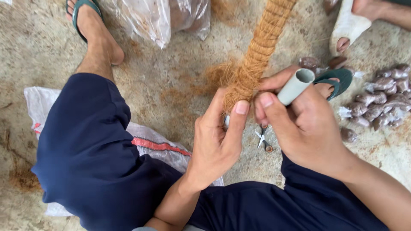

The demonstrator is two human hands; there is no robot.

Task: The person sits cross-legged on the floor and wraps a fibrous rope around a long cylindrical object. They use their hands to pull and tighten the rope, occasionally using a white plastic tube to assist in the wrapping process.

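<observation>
Coir rope (257,51) end pinched between both hands' fingers (238,115).

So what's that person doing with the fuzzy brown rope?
A person sits on the ground and works at the frayed lower end of a thick brown fibre rope. The left hand pinches the loose fibres, and the right hand pinches them too while it holds a short grey tube. Small scissors lie on the floor under the hands. A heap of small wrapped packets sits to the right, and clear plastic bags lie at the top.
</observation>
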